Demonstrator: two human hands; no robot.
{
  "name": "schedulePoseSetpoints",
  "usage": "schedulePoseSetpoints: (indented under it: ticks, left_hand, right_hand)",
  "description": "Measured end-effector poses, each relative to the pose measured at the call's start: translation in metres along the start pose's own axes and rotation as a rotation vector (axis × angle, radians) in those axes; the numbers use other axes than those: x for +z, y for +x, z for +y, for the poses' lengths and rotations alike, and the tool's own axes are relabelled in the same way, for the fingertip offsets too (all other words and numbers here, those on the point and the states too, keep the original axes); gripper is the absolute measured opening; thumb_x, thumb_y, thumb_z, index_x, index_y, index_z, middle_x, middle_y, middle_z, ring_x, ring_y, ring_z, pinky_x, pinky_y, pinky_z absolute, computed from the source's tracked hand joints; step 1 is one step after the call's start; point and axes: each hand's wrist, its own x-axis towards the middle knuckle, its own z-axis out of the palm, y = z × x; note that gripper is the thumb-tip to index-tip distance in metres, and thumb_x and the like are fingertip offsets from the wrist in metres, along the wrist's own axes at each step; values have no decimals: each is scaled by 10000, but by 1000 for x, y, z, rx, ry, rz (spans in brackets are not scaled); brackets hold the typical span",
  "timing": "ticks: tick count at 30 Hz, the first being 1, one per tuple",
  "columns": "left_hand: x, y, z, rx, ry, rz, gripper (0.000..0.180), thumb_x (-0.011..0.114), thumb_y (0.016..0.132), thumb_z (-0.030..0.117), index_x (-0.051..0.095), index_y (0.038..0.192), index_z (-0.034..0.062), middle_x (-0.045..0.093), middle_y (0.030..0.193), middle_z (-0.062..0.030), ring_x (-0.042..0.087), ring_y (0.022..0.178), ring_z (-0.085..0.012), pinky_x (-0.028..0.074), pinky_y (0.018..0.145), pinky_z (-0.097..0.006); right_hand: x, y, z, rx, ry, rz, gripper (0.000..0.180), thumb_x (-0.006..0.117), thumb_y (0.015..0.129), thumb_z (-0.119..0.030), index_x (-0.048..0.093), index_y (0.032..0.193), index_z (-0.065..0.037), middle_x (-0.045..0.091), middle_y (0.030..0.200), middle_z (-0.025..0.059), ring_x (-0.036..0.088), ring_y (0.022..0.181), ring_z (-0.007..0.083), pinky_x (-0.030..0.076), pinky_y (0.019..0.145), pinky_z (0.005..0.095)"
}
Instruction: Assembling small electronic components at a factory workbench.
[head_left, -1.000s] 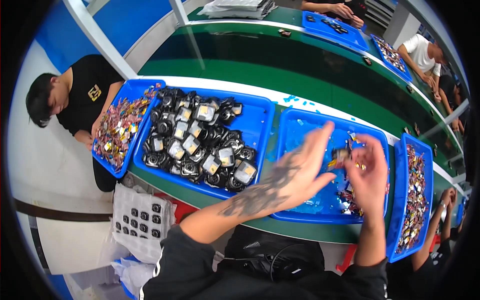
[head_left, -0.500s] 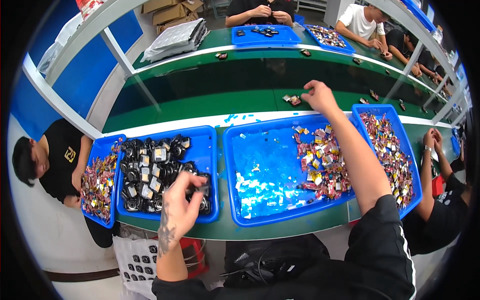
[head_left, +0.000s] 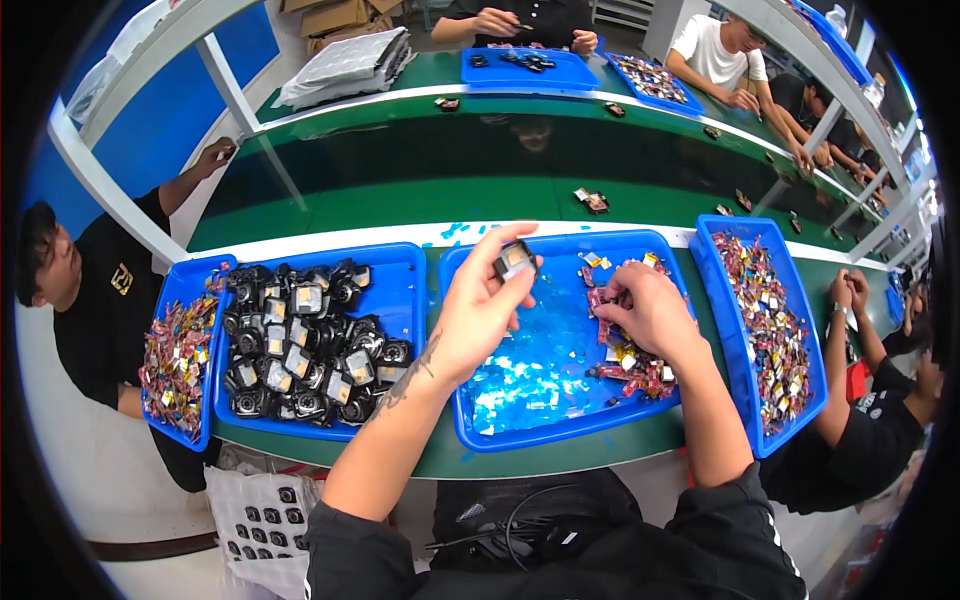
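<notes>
My left hand (head_left: 485,300) is closed around a small black camera-like casing (head_left: 515,261), held above the left part of the middle blue tray (head_left: 452,400). A pale square shows on the casing's upward side. Over the right part of that tray, my right hand (head_left: 650,312) reaches into a heap of small red circuit boards (head_left: 640,375) with silver and yellow parts. Its thumb and fingers pinch at one board (head_left: 602,303) on the heap's left edge. Many similar black casings (head_left: 300,350) lie piled in the blue tray (head_left: 405,262) to the left.
Narrow blue trays of circuit boards stand at far left (head_left: 180,370) and right (head_left: 765,330). A green conveyor belt (head_left: 400,195) with scattered parts runs beyond a white ledge. Metal frame posts (head_left: 228,85) rise around it. Co-workers sit opposite and at both sides.
My left hand has moved right from the casing tray to above the middle tray, holding a casing. My right hand has come back from the belt onto the board heap.
</notes>
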Motion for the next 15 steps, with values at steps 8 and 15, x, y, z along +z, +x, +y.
schedulePoseSetpoints:
  ticks: [8, 15]
  left_hand:
    - [16, -17, -11, 234, 418, -193, 291, 781, 778, 215, 707, 1031, 92, 564, 1027, -116, 591, 858, -226, 489, 722, -325]
    - [19, -23, -10, 86, 254, -106, 125, 731, 817, 121, 707, 905, 35, 596, 909, -65, 596, 788, -169, 479, 653, -271]
  right_hand:
    - [-18, -21, -47, 171, 907, -42, 78, 723, 796, 21, 649, 823, 20, 641, 784, -1, 562, 682, 52, 446, 594, 199]
    - [-8, -21, -60, 202, 1121, -3, 72, 659, 870, -15, 680, 920, 32, 675, 884, 55, 598, 734, 76, 493, 629, 207]
